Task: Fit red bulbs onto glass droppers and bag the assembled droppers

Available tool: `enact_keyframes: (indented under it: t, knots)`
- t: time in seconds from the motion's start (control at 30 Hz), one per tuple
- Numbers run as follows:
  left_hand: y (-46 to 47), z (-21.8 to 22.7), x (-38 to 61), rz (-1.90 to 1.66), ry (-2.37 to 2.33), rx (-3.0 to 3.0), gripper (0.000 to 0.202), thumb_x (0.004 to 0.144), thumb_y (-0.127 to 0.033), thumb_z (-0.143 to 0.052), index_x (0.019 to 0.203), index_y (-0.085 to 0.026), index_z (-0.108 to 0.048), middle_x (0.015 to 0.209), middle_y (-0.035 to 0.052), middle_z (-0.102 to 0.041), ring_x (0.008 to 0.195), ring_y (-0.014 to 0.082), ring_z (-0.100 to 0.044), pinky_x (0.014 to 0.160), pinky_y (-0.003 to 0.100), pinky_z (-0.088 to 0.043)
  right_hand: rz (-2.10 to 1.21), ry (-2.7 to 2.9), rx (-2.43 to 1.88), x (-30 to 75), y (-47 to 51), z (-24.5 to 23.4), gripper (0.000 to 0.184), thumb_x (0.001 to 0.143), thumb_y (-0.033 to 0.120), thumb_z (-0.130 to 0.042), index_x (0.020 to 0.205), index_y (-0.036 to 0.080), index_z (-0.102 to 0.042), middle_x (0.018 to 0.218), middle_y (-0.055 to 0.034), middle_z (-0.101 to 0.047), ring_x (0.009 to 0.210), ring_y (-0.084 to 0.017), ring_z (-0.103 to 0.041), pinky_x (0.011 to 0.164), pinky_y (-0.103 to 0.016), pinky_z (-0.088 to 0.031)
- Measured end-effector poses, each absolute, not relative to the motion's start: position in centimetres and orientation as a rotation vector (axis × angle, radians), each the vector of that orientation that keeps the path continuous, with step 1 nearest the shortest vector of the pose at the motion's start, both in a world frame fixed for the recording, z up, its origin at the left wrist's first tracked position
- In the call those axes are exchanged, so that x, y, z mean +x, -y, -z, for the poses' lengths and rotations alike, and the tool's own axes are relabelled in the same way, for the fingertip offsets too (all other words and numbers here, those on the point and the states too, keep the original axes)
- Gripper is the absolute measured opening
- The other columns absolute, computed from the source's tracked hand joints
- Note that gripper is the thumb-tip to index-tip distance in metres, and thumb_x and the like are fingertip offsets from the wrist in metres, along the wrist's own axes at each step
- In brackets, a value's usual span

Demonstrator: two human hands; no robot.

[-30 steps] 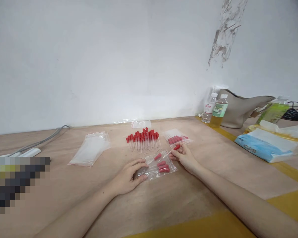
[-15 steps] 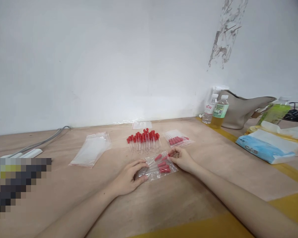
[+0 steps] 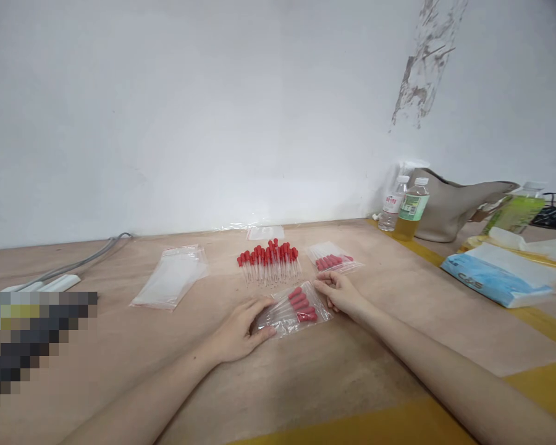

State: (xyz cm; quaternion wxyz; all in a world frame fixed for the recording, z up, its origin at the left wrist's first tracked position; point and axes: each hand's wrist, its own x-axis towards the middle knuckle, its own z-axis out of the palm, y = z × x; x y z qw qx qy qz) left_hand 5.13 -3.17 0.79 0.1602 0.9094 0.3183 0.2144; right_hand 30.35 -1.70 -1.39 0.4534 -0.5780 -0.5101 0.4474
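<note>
A small clear zip bag [image 3: 285, 315] with several red-capped droppers [image 3: 302, 305] inside lies on the tabletop in front of me. My left hand [image 3: 239, 330] pinches the bag's left end, thumb and fingers closed on the plastic. At the bag's right, open end, my right hand [image 3: 342, 294] has its fingers curled on the edge. Behind the bag a loose pile of red-capped droppers [image 3: 269, 261] lies on the table. A second filled bag [image 3: 333, 259] rests to the right of that pile.
A stack of empty clear bags [image 3: 171, 283] lies at the left. Two bottles [image 3: 404, 207] and a beige handbag [image 3: 454, 207] stand by the wall at the right. A blue tissue pack [image 3: 495, 275] lies further right. A grey cable [image 3: 71, 266] runs along the far left.
My right hand held a red-capped dropper above the bag's opening a second ago; that dropper is now inside the bag and the hand rests on the bag's edge. My left hand has stayed put.
</note>
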Motion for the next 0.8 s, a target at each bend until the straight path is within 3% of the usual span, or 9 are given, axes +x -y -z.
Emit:
enact_keyframes:
  t: [0.1, 0.2, 0.33, 0.43, 0.57, 0.8]
  knots:
    - [3.2, -1.0, 5.1, -0.567, -0.911, 2.606, 0.044, 0.081, -0.039, -0.047, 0.122, -0.025, -0.039, 0.118, 0.0053, -0.050, 0.104, 0.0205, -0.048, 0.092, 0.038, -0.037, -1.187, 1.365, -1.437, 30.2, 1.7, 1.1, 0.034, 0.063, 0.038, -0.065, 0.084, 0.013, -0.055, 0.049, 0.0051, -0.051, 0.033, -0.004, -0.040, 0.030, -0.016, -0.027]
    - [3.1, -0.8, 5.0, -0.550, -0.898, 2.630, 0.047, 0.081, -0.041, -0.046, 0.124, -0.024, -0.038, 0.124, 0.0060, -0.046, 0.116, 0.0229, -0.039, 0.097, 0.041, -0.031, -1.339, 1.477, -1.301, 30.0, 1.9, 0.6, 0.027, 0.061, 0.036, -0.067, 0.069, 0.012, -0.058, 0.056, 0.0009, -0.058, 0.044, -0.007, -0.050, 0.038, -0.015, -0.036]
    - [2.8, -0.3, 4.7, -0.624, -0.991, 2.630, 0.046, 0.082, -0.040, -0.043, 0.125, -0.023, -0.037, 0.132, 0.0056, -0.037, 0.125, 0.0236, -0.025, 0.101, 0.043, -0.025, -1.494, 1.387, -1.178, 31.6, 2.7, -0.5, 0.024, 0.066, 0.034, -0.064, 0.077, 0.013, -0.060, 0.067, -0.0019, -0.064, 0.055, -0.010, -0.057, 0.048, -0.019, -0.044]
    - [2.7, 0.0, 4.6, -0.651, -1.068, 2.600, 0.043, 0.083, -0.040, -0.042, 0.123, -0.023, -0.039, 0.130, 0.0058, -0.040, 0.122, 0.0227, -0.030, 0.100, 0.042, -0.028, -1.521, 1.212, -1.110, 34.4, 3.1, -1.5, 0.020, 0.070, 0.030, -0.061, 0.082, 0.014, -0.060, 0.074, -0.0053, -0.065, 0.063, -0.015, -0.061, 0.058, -0.026, -0.049]
    - [2.7, 0.0, 4.5, -0.634, -1.023, 2.611, 0.035, 0.083, -0.037, -0.043, 0.114, -0.024, -0.048, 0.124, 0.0051, -0.046, 0.115, 0.0205, -0.040, 0.097, 0.039, -0.033, -1.310, 0.944, -1.024, 37.6, 2.2, -2.4, 0.011, 0.073, 0.023, -0.057, 0.080, 0.015, -0.060, 0.077, -0.0064, -0.066, 0.066, -0.016, -0.062, 0.063, -0.029, -0.052]
    - [2.6, 0.2, 4.5, -0.647, -0.994, 2.620, 0.033, 0.083, -0.036, -0.043, 0.111, -0.023, -0.051, 0.123, 0.0057, -0.047, 0.116, 0.0199, -0.039, 0.097, 0.039, -0.032, -0.836, 1.003, -1.233, 34.4, -2.8, -1.2, 0.009, 0.081, 0.022, -0.042, 0.081, 0.018, -0.050, 0.081, -0.0060, -0.063, 0.068, -0.013, -0.061, 0.057, -0.024, -0.050]
